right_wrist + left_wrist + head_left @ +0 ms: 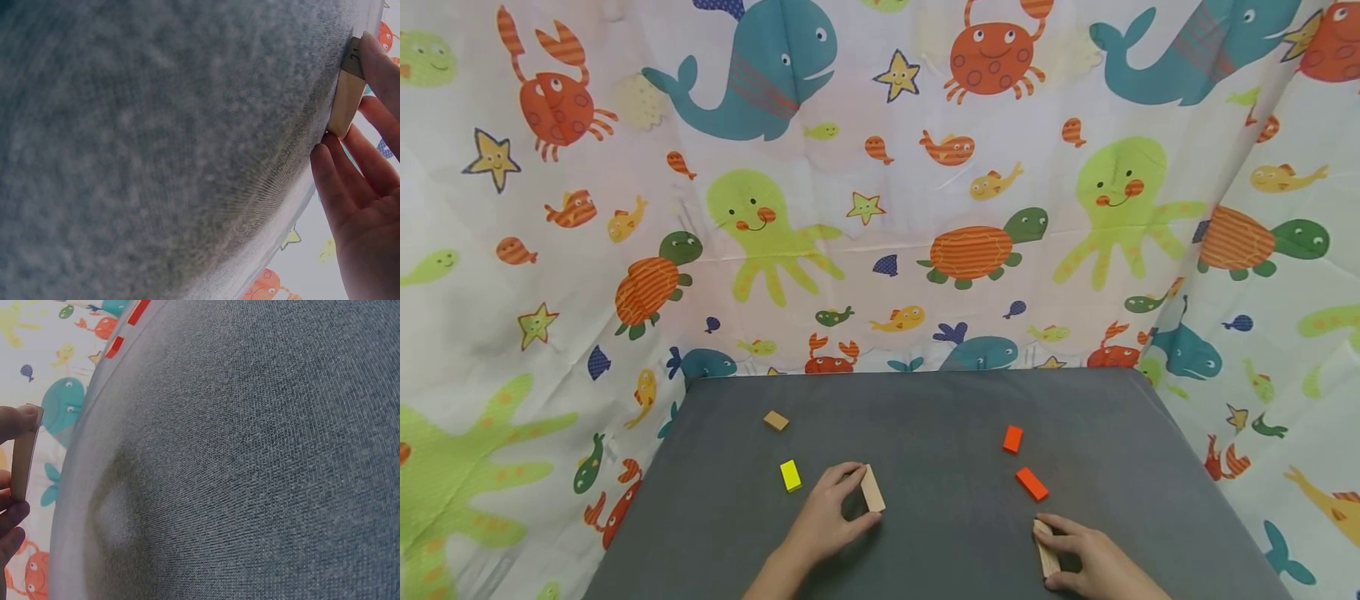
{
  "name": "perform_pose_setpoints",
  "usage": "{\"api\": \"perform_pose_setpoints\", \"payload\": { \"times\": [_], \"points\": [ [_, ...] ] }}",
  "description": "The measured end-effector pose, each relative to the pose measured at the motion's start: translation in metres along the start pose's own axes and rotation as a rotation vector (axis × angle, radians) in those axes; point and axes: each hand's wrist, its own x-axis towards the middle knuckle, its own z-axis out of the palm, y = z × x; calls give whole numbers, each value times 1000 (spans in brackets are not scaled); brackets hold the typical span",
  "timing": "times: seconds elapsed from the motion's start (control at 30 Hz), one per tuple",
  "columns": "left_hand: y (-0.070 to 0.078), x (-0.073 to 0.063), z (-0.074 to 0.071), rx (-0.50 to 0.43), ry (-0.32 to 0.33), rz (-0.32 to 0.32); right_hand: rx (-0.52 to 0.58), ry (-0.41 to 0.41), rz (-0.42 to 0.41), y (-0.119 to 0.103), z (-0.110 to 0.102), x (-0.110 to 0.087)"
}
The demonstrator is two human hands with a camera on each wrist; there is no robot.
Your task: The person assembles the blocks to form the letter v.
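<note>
My left hand (pixel 827 517) pinches a plain light wooden block (pixel 872 490) by its two ends, thumb at the near end and fingers at the far end. In the left wrist view that wooden block (pixel 25 453) shows its narrow side between thumb and fingertips. At the right, my right hand (pixel 1093 558) grips a second wooden block (pixel 1047 552) lengthwise, close over the table. Dark markings show on one end of this block (pixel 350 87) in the right wrist view, with thumb and fingertips at its ends.
On the grey table (pixel 947 433), a yellow block (pixel 791 476) and a small wooden block (pixel 777 421) lie beyond the left hand. Two orange-red blocks, one farther (pixel 1012 439) and one nearer (pixel 1032 484), lie beyond the right hand. A sea-animal curtain (pixel 820 275) hangs behind the table.
</note>
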Motion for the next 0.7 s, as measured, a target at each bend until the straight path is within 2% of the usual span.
{"api": "perform_pose_setpoints", "payload": {
  "times": [0.37,0.57,0.7],
  "points": [
    [0,9,12,-34,-37,-13,22,-1,16,-2,0,-2],
    [-1,11,18,-52,-73,-48,24,0,33,-1,0,-1],
    [-2,12,21,-50,-69,-56,21,1,34,-1,1,-1]
  ]
}}
